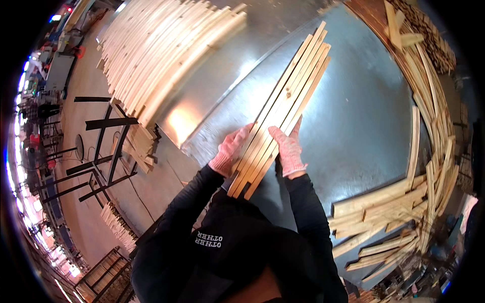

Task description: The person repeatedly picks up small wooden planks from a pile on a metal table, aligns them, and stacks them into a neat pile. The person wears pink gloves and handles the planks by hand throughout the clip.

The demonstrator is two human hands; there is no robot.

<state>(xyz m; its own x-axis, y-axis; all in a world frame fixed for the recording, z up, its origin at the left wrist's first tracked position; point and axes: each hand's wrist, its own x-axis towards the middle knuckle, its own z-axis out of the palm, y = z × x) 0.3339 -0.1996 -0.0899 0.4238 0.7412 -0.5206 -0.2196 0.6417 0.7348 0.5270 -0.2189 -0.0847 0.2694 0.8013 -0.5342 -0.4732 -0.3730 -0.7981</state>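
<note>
A bundle of several long, pale wooden strips (289,94) lies between my two gloved hands, its strips side by side with uneven ends. My left hand (233,148), in a pinkish knit glove, is closed against the bundle's left edge near its lower end. On the right side, my right hand (289,147) grips the bundle with the thumb over the top face; its fingers are partly hidden along the far edge. The strips point away and to the right over a grey metal tabletop (353,111). Their near ends reach close to my body.
A wide layer of similar strips (156,45) covers the far left of the metal surface. Loose wooden pieces (389,207) are heaped along the right edge, with more stacked at the far right. Black metal frames (113,136) stand on the floor at the left.
</note>
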